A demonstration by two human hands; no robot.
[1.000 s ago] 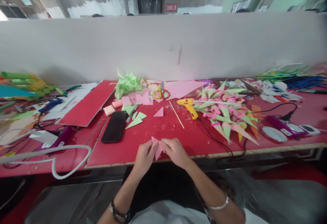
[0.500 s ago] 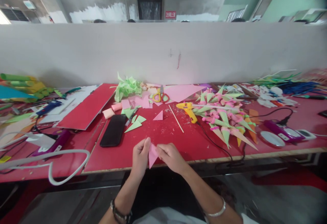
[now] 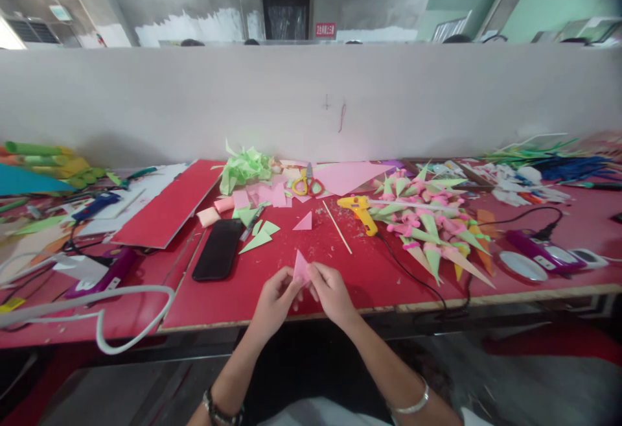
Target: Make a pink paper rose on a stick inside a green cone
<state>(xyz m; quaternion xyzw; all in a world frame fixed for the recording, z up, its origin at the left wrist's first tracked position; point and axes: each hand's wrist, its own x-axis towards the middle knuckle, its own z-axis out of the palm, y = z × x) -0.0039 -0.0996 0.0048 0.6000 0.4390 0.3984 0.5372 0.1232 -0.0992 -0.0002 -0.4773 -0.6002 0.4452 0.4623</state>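
Between my two hands, just above the table's front edge, is a small pink paper triangle point(image 3: 300, 266) with its point facing away from me. My left hand point(image 3: 276, 299) pinches its left side between thumb and fingers. On the right side, my right hand point(image 3: 332, 291) grips it the same way. Beyond them a second pink paper triangle point(image 3: 304, 222) lies flat on the red table. Pale green paper triangles point(image 3: 258, 239) lie to the left of it, beside a black phone point(image 3: 216, 250).
Yellow-and-red scissors point(image 3: 307, 183) rest on pink paper at the back. A yellow glue gun point(image 3: 358, 213) with a trailing cord lies right of a thin wooden stick point(image 3: 338, 227), against a heap of paper cones point(image 3: 427, 225). A red board point(image 3: 168, 205) and white cable point(image 3: 131, 288) are left.
The pink paper triangle has been turned, so its point now faces away instead of toward me. My hands have shifted slightly right and closer together around it.
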